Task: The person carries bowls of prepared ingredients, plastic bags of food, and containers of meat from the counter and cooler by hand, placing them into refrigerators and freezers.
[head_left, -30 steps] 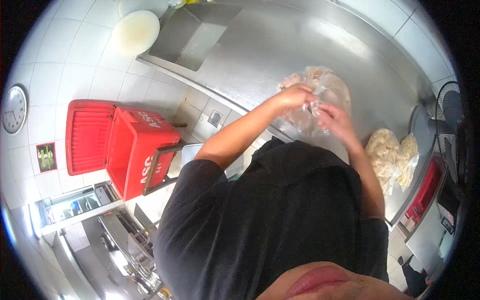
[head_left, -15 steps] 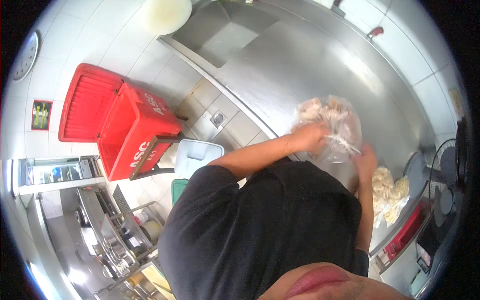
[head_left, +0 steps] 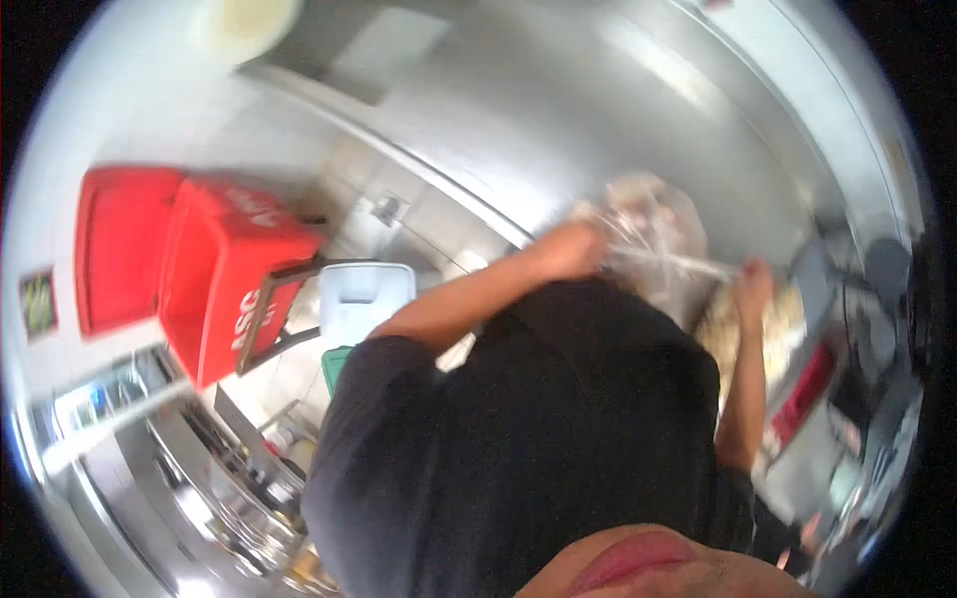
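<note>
A clear plastic bag (head_left: pixel 663 224) of pale, pinkish-beige pieces sits on the steel counter (head_left: pixel 518 120) in front of me. A whitish strip (head_left: pixel 703 266) stretches taut across the near side of the bag, between my hands. My left hand (head_left: pixel 578 249) is closed on its left end, beside the bag. My right hand (head_left: pixel 755 284), also closed, grips the other end, apart from the bag. Below the right hand lies a second heap of pale yellowish pieces (head_left: pixel 768 324), partly hidden by my forearm. Blur hides what the pieces are.
A red cooler box (head_left: pixel 214 269) with its lid up stands at left on a dark stand. Near it are a pale blue lid or bin (head_left: pixel 367 297) and a green one (head_left: pixel 337 367). A sink (head_left: pixel 384 55) is set in the counter's far left. Metal shelving (head_left: pixel 224 478) holds kitchenware.
My hands have moved apart, the right one swinging right, and the whitish strip is now pulled straight between them. The whole view has shifted and blurred.
</note>
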`<state>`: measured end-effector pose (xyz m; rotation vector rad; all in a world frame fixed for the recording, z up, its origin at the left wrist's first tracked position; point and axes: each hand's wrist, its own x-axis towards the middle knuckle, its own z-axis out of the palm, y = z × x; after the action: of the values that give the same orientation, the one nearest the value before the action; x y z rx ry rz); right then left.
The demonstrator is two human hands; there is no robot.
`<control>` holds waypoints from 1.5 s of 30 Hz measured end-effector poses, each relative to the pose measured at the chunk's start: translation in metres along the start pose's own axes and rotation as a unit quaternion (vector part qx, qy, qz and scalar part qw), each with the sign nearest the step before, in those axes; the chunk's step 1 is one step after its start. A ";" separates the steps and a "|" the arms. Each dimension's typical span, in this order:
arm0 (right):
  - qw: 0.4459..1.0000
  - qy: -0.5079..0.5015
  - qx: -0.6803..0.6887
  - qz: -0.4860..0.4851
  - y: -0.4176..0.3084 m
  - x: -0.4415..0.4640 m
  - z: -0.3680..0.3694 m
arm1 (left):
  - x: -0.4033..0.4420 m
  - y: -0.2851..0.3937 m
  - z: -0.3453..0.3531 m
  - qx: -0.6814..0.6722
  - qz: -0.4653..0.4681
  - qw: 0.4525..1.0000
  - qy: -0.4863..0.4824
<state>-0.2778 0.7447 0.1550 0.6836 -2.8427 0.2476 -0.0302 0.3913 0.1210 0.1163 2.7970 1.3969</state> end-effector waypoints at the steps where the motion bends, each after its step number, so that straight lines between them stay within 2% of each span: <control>1: 0.999 0.002 0.033 0.011 0.000 0.003 0.012 | 0.003 -0.005 0.001 -0.008 -0.010 1.000 0.003; 2: 0.997 -0.061 -0.025 0.049 -0.013 0.013 0.015 | 0.007 -0.009 -0.001 -0.010 -0.021 1.000 0.001; 4: 0.996 -0.074 -0.001 0.055 -0.027 0.025 -0.004 | 0.014 -0.009 -0.001 -0.046 -0.016 0.999 0.022; 5: 0.998 -0.032 -0.030 0.053 -0.029 0.039 -0.003 | 0.016 -0.009 -0.009 -0.031 -0.009 0.999 0.028; 7: 1.000 0.019 0.017 0.016 -0.043 0.038 -0.035 | 0.018 0.001 -0.020 -0.035 -0.007 0.999 0.014; 10: 0.998 0.004 0.040 0.055 -0.021 0.039 -0.007 | 0.020 0.006 -0.030 -0.057 -0.039 0.997 -0.018; 12: 0.997 0.009 0.008 0.071 -0.021 0.031 0.001 | 0.020 0.002 -0.028 -0.061 -0.062 0.995 -0.041; 14: 0.994 0.007 -0.003 0.109 -0.030 0.025 0.001 | 0.021 -0.006 -0.029 -0.134 -0.103 0.983 -0.066; 17: 0.960 -0.090 0.223 0.143 -0.064 0.017 -0.061 | 0.025 -0.006 -0.052 -0.277 -0.210 0.931 -0.110; 19: 0.870 -0.164 0.448 0.126 -0.114 -0.005 -0.096 | 0.028 -0.013 -0.058 -0.397 -0.264 0.872 -0.110; 20: 0.828 -0.167 0.529 0.084 -0.144 -0.018 -0.107 | 0.029 -0.023 -0.055 -0.462 -0.277 0.837 -0.097; 21: 0.822 -0.183 0.539 0.002 -0.164 -0.026 -0.102 | 0.034 -0.023 -0.050 -0.524 -0.292 0.795 -0.088; 22: 0.838 -0.213 0.501 -0.035 -0.195 -0.025 -0.113 | 0.041 -0.011 -0.048 -0.558 -0.272 0.781 -0.066; 23: 0.828 -0.282 0.484 -0.009 -0.223 -0.017 -0.124 | 0.048 0.005 -0.050 -0.592 -0.252 0.764 -0.045; 24: 0.814 -0.275 0.510 -0.048 -0.235 -0.012 -0.113 | 0.058 0.015 -0.048 -0.625 -0.234 0.744 -0.025; 25: 0.774 -0.249 0.580 -0.048 -0.251 -0.007 -0.107 | 0.065 0.016 -0.040 -0.633 -0.224 0.741 0.004; 26: 0.730 -0.220 0.645 -0.050 -0.266 -0.003 -0.104 | 0.068 0.011 -0.032 -0.632 -0.219 0.743 0.015; 28: 0.788 -0.141 0.588 -0.116 -0.282 0.009 -0.115 | 0.077 0.003 -0.022 -0.626 -0.203 0.753 0.023; 34: 0.783 -0.168 0.584 -0.132 -0.313 0.030 -0.133 | 0.079 -0.011 -0.023 -0.588 -0.169 0.789 0.044; 37: 0.801 -0.075 0.560 -0.200 -0.322 0.034 -0.111 | 0.077 -0.018 -0.026 -0.556 -0.148 0.815 0.062; 39: 0.835 -0.085 0.499 -0.216 -0.322 0.029 -0.114 | 0.081 -0.021 -0.026 -0.531 -0.130 0.833 0.081; 43: 0.860 -0.099 0.449 -0.221 -0.326 0.028 -0.119 | 0.086 -0.027 -0.021 -0.447 -0.082 0.881 0.129; 45: 0.845 -0.072 0.478 -0.228 -0.322 0.035 -0.112 | 0.093 -0.031 -0.017 -0.369 -0.043 0.913 0.167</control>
<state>-0.1407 0.4700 0.3081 1.5527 -2.4041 1.6219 -0.1257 0.3660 0.1085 -0.2763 2.2145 2.5169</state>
